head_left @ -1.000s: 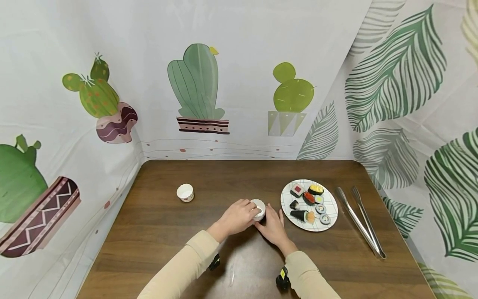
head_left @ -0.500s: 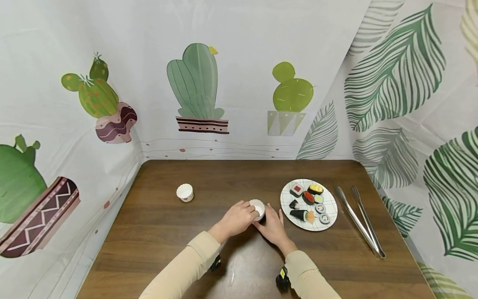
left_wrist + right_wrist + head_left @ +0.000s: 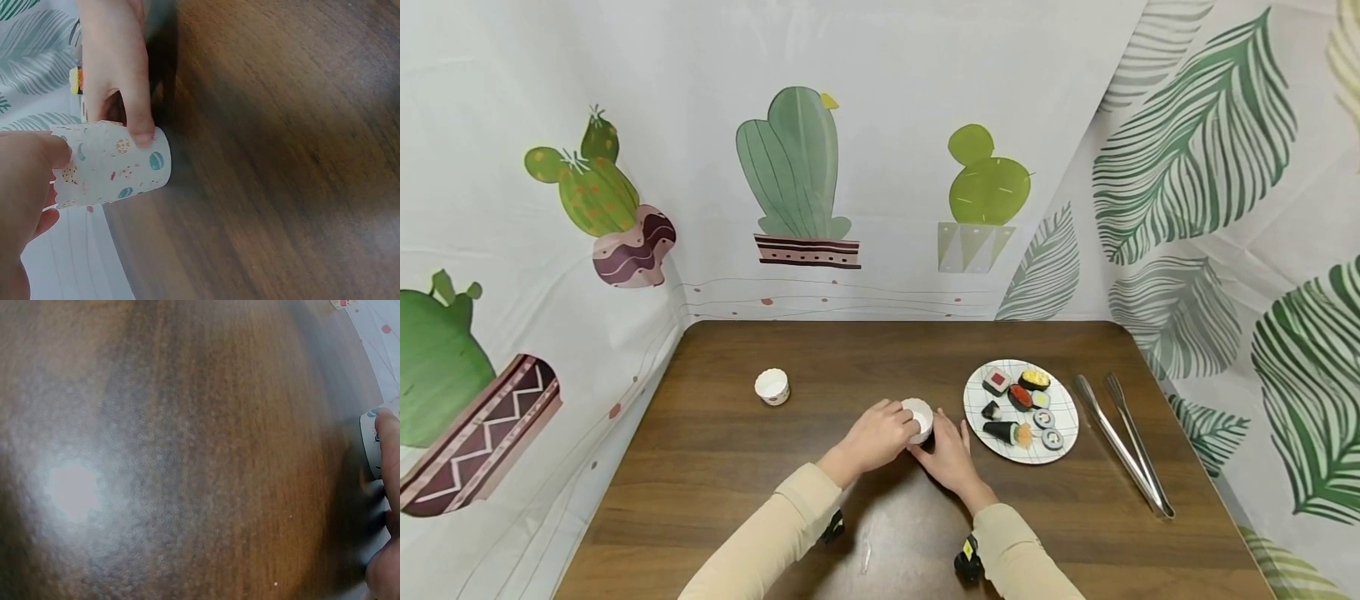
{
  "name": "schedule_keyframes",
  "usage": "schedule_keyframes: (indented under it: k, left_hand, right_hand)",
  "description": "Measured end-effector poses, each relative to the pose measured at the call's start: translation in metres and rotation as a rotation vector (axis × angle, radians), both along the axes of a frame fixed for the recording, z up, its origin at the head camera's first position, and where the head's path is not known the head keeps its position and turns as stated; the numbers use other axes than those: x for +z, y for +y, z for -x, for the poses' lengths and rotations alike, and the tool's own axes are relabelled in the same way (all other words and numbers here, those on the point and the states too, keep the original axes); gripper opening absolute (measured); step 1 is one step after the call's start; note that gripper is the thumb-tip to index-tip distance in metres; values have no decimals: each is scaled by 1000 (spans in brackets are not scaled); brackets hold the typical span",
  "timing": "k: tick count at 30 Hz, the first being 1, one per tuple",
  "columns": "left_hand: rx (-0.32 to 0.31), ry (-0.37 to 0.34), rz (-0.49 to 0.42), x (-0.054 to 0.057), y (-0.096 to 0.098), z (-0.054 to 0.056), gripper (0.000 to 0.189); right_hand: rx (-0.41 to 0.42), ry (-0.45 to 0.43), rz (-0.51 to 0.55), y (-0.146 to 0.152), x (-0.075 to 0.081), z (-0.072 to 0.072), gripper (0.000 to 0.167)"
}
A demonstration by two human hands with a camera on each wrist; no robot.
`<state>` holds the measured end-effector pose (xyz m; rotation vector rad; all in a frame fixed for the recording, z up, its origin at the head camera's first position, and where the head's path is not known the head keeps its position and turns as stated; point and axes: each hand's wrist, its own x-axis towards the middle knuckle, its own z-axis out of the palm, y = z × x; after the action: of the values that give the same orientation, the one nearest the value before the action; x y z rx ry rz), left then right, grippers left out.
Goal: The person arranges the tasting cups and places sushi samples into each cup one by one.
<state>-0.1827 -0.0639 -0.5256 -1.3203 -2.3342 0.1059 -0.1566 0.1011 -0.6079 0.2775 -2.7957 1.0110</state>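
A white paper baking cup with a scalloped rim (image 3: 917,410) stands on the table between both hands. My left hand (image 3: 876,436) pinches its rim, some fingertips reaching inside. From the other side my right hand (image 3: 951,458) holds the cup's wall, its thumb low near the base. Coloured dots and small shapes decorate the cup (image 3: 103,165) in the left wrist view, where the right thumb presses its side. Only the edge of the cup (image 3: 371,447) shows in the right wrist view, beside the right hand (image 3: 390,456). Whether anything lies inside is hard to tell.
Another white baking cup (image 3: 772,387) stands at the back left of the wooden table (image 3: 715,492). Right of the hands, a round checked plate (image 3: 1000,450) bears several sushi pieces. Metal tongs (image 3: 1123,450) lie spread at the far right. Printed cloth hangs behind the table.
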Motion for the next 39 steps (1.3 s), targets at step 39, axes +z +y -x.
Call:
schedule_keyframes:
  k: [39]
  left_hand:
    - [45, 58, -181, 32, -31, 30, 8]
  right_hand:
    - [-5, -3, -2, -1, -1, 1, 68]
